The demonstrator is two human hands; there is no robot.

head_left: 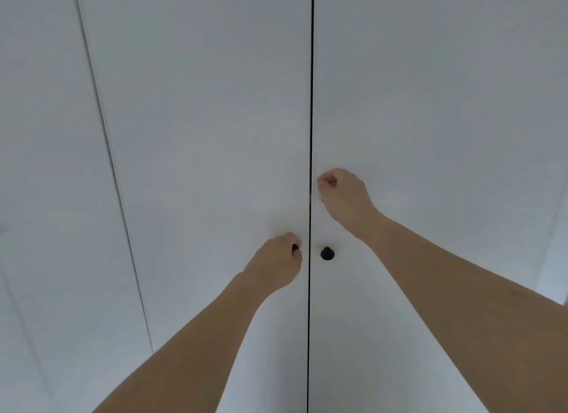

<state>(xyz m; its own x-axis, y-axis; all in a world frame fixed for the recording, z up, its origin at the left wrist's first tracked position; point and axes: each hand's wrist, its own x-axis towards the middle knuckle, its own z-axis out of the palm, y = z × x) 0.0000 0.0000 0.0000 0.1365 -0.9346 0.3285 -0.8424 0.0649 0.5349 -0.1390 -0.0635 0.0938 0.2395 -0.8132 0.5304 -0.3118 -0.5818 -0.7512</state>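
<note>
Two tall white cabinet doors fill the view, the left door [199, 135] and the right door [430, 120], meeting at a thin dark gap down the middle. My left hand [276, 263] grips the small black knob [295, 249] of the left door, which shows only as a sliver between the fingers. The right door's black knob [327, 253] is free. My right hand [342, 194] is higher up with its fingers curled, knuckles at the right door close to the gap; whether it touches the door is unclear.
A further white panel [46, 166] adjoins on the left, split off by a slanting seam. At the far right edge a lighter strip of wall [556, 259] shows.
</note>
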